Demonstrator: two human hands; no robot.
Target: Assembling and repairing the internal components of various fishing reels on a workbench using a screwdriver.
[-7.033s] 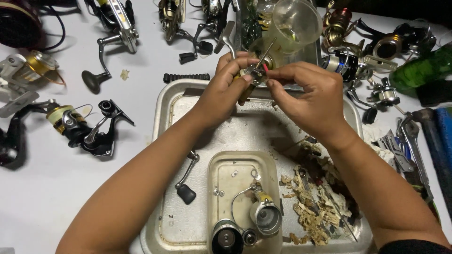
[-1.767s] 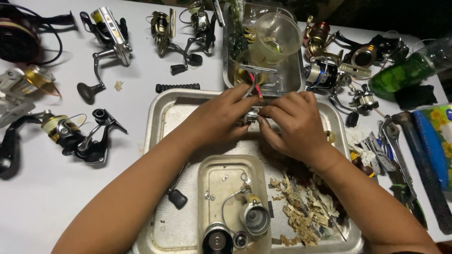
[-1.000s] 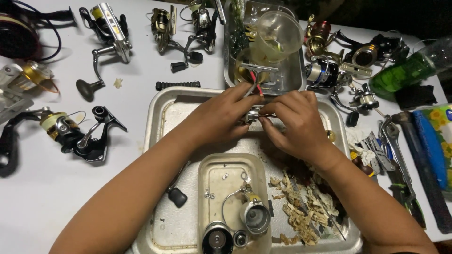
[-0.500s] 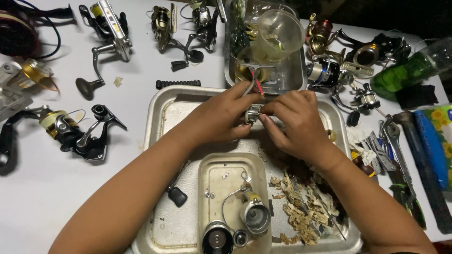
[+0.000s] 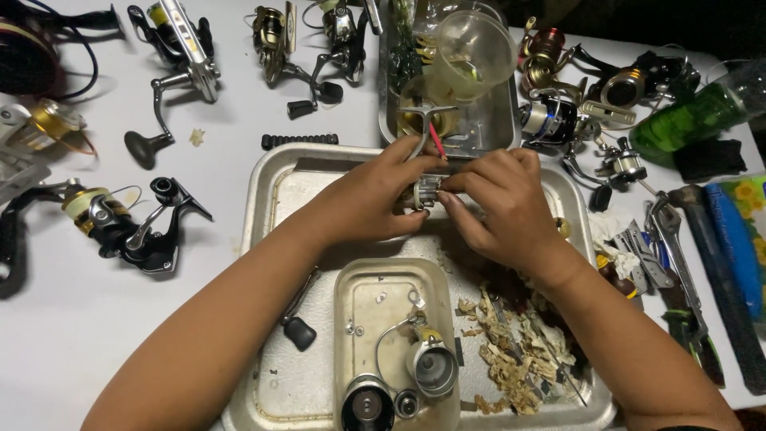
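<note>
Black fishing reel (image 5: pixel 128 227) is lying on the white desk (image 5: pixel 72 335), far left. Left hand (image 5: pixel 375 199) is gripping one side of a small metal reel part (image 5: pixel 420 191), held over the big metal tray (image 5: pixel 267 183). Right hand (image 5: pixel 499 211) is pinching the same part from the other side. Wrench (image 5: pixel 674 255) is sitting on the desk at far right.

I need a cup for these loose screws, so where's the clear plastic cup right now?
The clear plastic cup sits at the top centre of the head view, tilted inside the small metal tray, just beyond both hands.
</note>
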